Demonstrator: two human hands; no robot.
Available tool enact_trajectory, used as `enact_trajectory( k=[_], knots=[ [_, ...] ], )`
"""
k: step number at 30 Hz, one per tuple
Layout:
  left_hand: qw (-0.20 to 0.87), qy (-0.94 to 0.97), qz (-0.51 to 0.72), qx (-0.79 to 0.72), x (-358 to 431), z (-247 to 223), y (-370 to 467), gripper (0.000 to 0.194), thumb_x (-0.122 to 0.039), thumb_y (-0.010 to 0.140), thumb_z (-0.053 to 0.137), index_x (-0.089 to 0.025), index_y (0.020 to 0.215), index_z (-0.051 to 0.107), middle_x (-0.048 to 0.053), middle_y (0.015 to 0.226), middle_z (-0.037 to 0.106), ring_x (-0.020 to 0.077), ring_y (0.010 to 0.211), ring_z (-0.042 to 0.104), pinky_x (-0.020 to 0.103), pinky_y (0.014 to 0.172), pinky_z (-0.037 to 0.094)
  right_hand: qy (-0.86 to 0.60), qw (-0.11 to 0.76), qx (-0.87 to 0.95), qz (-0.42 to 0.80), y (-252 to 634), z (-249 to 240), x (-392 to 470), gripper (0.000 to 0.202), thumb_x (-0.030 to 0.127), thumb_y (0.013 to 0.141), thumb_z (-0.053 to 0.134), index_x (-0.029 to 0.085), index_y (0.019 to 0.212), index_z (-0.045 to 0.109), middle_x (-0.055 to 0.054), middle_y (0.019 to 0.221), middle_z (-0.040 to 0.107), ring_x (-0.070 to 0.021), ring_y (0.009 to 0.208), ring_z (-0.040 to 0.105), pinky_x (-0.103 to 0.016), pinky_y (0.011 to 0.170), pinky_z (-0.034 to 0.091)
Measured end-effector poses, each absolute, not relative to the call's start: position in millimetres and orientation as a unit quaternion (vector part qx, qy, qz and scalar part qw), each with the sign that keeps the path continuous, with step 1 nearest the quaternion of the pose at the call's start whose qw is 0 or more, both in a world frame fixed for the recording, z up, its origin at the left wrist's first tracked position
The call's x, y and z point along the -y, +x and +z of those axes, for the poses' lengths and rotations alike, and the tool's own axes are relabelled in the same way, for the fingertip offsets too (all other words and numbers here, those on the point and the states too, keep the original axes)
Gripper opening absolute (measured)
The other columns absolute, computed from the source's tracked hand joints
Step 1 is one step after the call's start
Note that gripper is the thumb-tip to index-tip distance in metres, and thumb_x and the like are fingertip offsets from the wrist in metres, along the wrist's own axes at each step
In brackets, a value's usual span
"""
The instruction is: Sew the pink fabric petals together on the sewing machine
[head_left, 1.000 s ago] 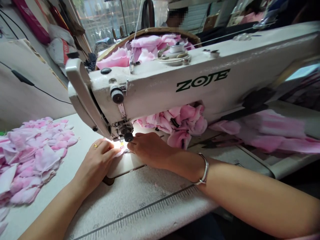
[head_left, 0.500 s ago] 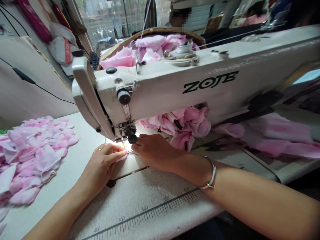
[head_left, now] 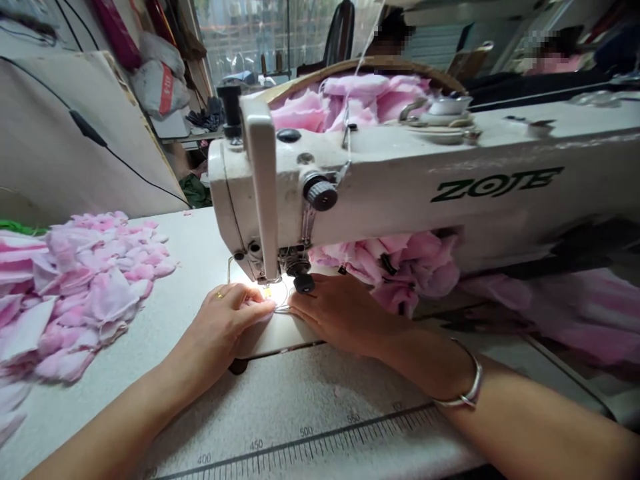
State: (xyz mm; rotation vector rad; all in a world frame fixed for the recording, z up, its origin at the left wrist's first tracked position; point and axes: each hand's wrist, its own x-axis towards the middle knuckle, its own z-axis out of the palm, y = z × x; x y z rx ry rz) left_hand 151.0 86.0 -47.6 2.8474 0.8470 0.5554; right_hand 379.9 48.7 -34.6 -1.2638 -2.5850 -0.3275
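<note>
Under the needle area of the white sewing machine (head_left: 390,200), my left hand (head_left: 230,320) pinches a small pink fabric piece (head_left: 250,302) between thumb and fingers. Just right of the needle, my right hand (head_left: 340,313) has its fingers closed around a thin metal tool (head_left: 283,309), whose tips point left toward the fabric. Much of that tool is hidden by the hand. A bright lamp lights the spot between both hands. Bunched pink fabric (head_left: 390,267) lies behind my right hand, beneath the machine arm.
A spread of pink fabric pieces (head_left: 95,287) covers the table's left side. More pink cloth (head_left: 565,307) lies at the right, and a basket rim (head_left: 300,81) shows behind the machine. A printed ruler (head_left: 310,450) runs along the front. People are in the background.
The view has shifted, so the machine and both hands appear farther right. The machine's take-up cover stands differently in view, while both hands remain close to the needle with similar grips.
</note>
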Motion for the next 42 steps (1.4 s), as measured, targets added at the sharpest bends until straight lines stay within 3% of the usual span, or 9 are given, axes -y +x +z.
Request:
enact_trajectory(
  k=[6, 13, 18, 22, 32, 42],
  knots=[
    [0.048, 0.944, 0.175, -0.277, -89.0, -47.3, 149.6, 0.044, -0.012, 0.087, 0.052, -0.039, 0.121, 0.056, 0.002, 0.108, 0.057, 0.0205, 0.097, 0.053, 0.041, 0.085, 0.043, -0.423, 0.147, 0.885, -0.130, 377.9, -38.8, -49.0, 0.013, 0.019, 0.087, 0.055, 0.019, 0.075, 0.059, -0.002, 0.068, 0.056, -0.0144, 0.062, 0.045, -0.030, 0.049, 0.014],
    [0.022, 0.942, 0.188, -0.278, -96.2, -53.7, 149.8, 0.039, -0.017, 0.085, 0.057, -0.037, 0.118, 0.059, 0.003, 0.099, 0.058, 0.0214, 0.092, 0.053, 0.041, 0.082, 0.043, -0.436, 0.135, 0.882, -0.118, 375.5, -38.7, -52.6, 0.012, 0.018, 0.088, 0.053, 0.019, 0.077, 0.059, -0.003, 0.071, 0.057, -0.0153, 0.066, 0.047, -0.030, 0.048, 0.014],
    [0.096, 0.935, 0.212, -0.269, -93.4, -48.2, 148.7, 0.036, -0.010, 0.090, 0.042, -0.029, 0.113, 0.061, 0.004, 0.105, 0.061, 0.0193, 0.097, 0.055, 0.038, 0.084, 0.045, -0.430, 0.120, 0.887, -0.116, 375.4, -37.5, -50.0, 0.009, 0.014, 0.087, 0.053, 0.018, 0.082, 0.059, -0.003, 0.071, 0.058, -0.0165, 0.069, 0.048, -0.031, 0.047, 0.016],
    [0.140, 0.920, 0.227, -0.287, -94.1, -46.3, 147.7, 0.033, -0.007, 0.088, 0.041, -0.026, 0.106, 0.062, 0.003, 0.105, 0.063, 0.0170, 0.098, 0.057, 0.033, 0.083, 0.048, -0.410, 0.115, 0.898, -0.112, 375.3, -34.4, -47.1, 0.009, 0.011, 0.087, 0.053, 0.017, 0.084, 0.060, -0.003, 0.077, 0.061, -0.0168, 0.073, 0.050, -0.031, 0.048, 0.020],
    [0.112, 0.938, 0.197, -0.263, -85.0, -35.5, 156.6, 0.023, -0.022, 0.093, 0.046, -0.030, 0.104, 0.065, 0.002, 0.100, 0.063, 0.0185, 0.091, 0.057, 0.038, 0.080, 0.046, -0.403, 0.121, 0.900, -0.111, 375.2, -36.7, -45.6, 0.008, 0.014, 0.088, 0.053, 0.018, 0.084, 0.060, -0.002, 0.076, 0.060, -0.0170, 0.074, 0.051, -0.031, 0.049, 0.022],
    [0.054, 0.940, 0.192, -0.276, -89.8, -43.8, 155.8, 0.026, -0.022, 0.092, 0.047, -0.032, 0.111, 0.063, 0.003, 0.099, 0.060, 0.0186, 0.090, 0.054, 0.037, 0.079, 0.045, -0.437, 0.100, 0.883, -0.139, 374.0, -37.7, -50.7, 0.013, 0.009, 0.083, 0.052, 0.020, 0.080, 0.059, -0.003, 0.070, 0.057, -0.0175, 0.066, 0.049, -0.031, 0.046, 0.020]
  ],
)
